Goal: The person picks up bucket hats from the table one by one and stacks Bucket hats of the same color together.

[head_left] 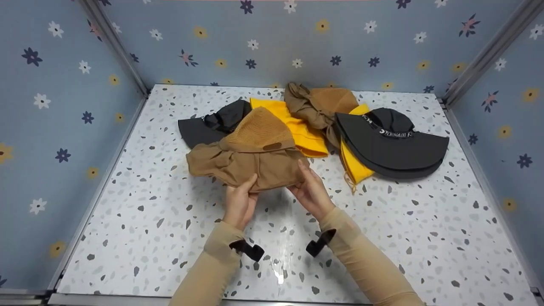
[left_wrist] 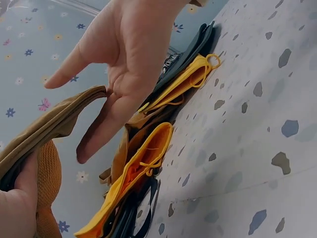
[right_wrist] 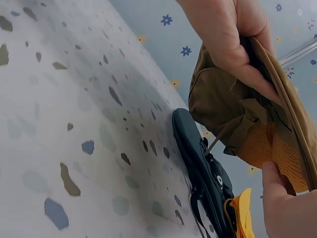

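Note:
A brown sun hat (head_left: 255, 155) with a knitted tan crown and a wide cloth brim is held above the table, crown facing away. My left hand (head_left: 241, 202) grips the brim's near edge, thumb on top; in the right wrist view this left hand (right_wrist: 223, 44) has its fingers curled inside the brim. My right hand (head_left: 312, 189) is at the brim's right edge. In the left wrist view the right hand (left_wrist: 124, 64) has straight, spread fingers, and the brim edge meets it between thumb and fingers.
Behind the held hat lie a black visor hat (head_left: 197, 131) at left, a yellow cloth item (head_left: 312, 143), and another brown hat (head_left: 335, 100). At right, a black hat with lettering (head_left: 397, 151) lies over a second yellow cloth item (head_left: 356, 168) with a cord. Flower-patterned walls enclose the speckled table (head_left: 140, 242).

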Demonstrator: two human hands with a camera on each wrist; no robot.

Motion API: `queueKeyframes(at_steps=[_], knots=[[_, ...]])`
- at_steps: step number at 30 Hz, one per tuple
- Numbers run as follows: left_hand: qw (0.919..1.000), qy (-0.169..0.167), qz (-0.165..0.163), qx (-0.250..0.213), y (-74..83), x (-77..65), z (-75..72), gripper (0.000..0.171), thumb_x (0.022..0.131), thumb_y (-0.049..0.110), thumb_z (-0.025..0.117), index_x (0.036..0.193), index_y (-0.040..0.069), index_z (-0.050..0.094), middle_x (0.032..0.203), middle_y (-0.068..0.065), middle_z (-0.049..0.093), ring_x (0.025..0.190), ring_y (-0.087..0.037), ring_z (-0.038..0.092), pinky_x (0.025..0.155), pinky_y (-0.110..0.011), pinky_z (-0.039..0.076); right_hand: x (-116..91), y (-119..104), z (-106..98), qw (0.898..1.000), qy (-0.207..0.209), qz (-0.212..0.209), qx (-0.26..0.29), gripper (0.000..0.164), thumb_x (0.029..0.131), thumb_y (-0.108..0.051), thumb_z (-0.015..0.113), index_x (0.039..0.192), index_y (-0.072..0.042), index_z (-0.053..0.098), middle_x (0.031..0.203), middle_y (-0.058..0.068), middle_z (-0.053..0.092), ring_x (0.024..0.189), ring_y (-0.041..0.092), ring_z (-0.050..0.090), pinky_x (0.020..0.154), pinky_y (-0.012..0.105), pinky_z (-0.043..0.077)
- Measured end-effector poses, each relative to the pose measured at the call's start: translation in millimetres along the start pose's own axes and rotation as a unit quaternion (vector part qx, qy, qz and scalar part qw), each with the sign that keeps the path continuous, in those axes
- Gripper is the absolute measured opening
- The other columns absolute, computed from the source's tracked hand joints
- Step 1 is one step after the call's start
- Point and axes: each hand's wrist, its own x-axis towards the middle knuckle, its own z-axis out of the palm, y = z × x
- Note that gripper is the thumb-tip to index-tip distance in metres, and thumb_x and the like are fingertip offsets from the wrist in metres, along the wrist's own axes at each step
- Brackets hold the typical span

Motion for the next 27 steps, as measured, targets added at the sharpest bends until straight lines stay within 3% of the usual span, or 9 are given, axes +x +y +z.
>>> queueKeyframes(at_steps=[6,12,20,27], knots=[[0.9998,-0.017,-0.003,-0.007,-4.4,-1.5,2.2,0.049,0.096,-0.012,0.049,0.141,0.005,0.038,0.123,-0.005,0.057,0.107,-0.015,0.064,0.097,-0.032,0.054,1.3,1.2,4.6,0.998,0.009,0.026,0.062,0.036,0.103,-0.026,0.054,0.135,-0.008,0.05,0.122,0.006,0.062,0.108,0.017,0.061,0.092,0.031,0.053],[0.9995,-0.023,-0.005,0.022,-5.6,-2.3,1.5,0.054,0.098,-0.009,0.05,0.146,0.008,0.034,0.125,-0.006,0.055,0.109,-0.016,0.063,0.095,-0.032,0.055,0.8,2.3,5.6,0.995,0.008,0.026,0.091,0.027,0.104,-0.018,0.051,0.131,-0.01,0.053,0.114,0.005,0.07,0.102,0.016,0.068,0.088,0.031,0.057],[0.9993,-0.016,0.011,0.033,-3.7,1.0,-0.4,0.055,0.092,-0.014,0.053,0.143,0.003,0.038,0.13,-0.008,0.054,0.117,-0.018,0.058,0.103,-0.033,0.05,-0.7,3.4,5.8,0.997,-0.011,0.022,0.067,0.025,0.105,-0.011,0.047,0.13,-0.009,0.051,0.106,0.006,0.07,0.094,0.015,0.07,0.081,0.03,0.059],[0.9993,-0.025,-0.011,0.027,-2.0,2.0,-4.0,0.06,0.091,-0.015,0.052,0.145,0.004,0.035,0.14,-0.012,0.048,0.128,-0.024,0.052,0.107,-0.035,0.047,-2.2,4.3,4.8,0.999,-0.012,0.011,0.045,0.026,0.105,-0.008,0.046,0.131,-0.01,0.049,0.102,0.004,0.071,0.088,0.013,0.069,0.076,0.029,0.059]])
